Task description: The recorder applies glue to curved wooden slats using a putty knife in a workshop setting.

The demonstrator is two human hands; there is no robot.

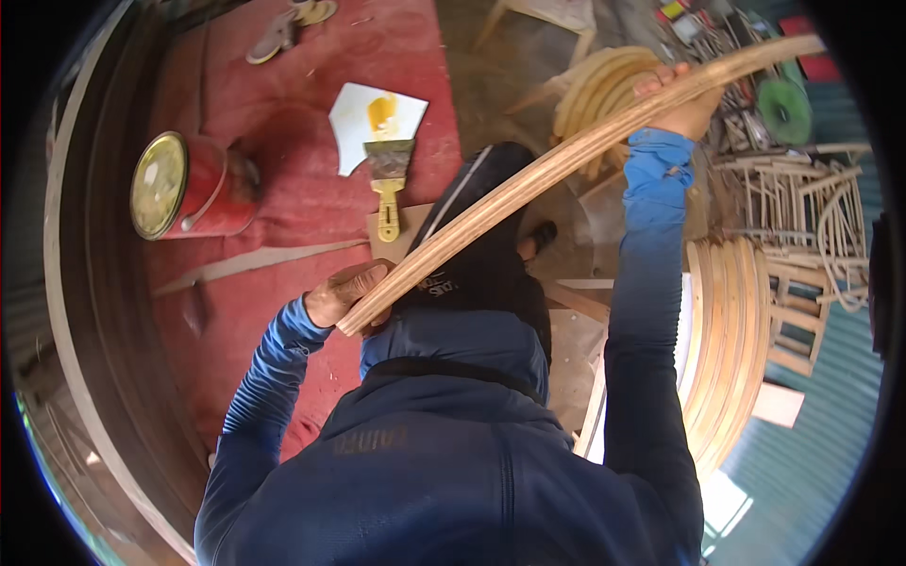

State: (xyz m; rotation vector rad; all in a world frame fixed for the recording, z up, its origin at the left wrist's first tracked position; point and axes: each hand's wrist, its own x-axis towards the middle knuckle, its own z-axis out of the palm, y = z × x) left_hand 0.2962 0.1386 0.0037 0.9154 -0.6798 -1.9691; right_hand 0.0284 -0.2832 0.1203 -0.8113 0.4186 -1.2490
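Observation:
A long, curved strip of layered wood point(528, 189) slants across my lap, from low at the left to high at the right. My left hand point(351, 291) grips its near end, with the thumb lying along the top. Farther up the strip, my right hand point(687, 102) is wrapped round it from behind. Beyond my left hand lies a putty knife point(388, 179) with a yellow handle. Its wide blade rests on a white angular sheet point(351, 118) that carries a smear of yellow-brown paste point(382, 111).
A red can point(212, 193) with a yellowish lid stands at the left on a red cloth point(311, 47). Curved wooden pieces are stacked beside my right arm point(731, 349) and beyond my right hand point(604, 90). Wooden frames point(797, 212) and a green coil point(783, 108) sit at the far right.

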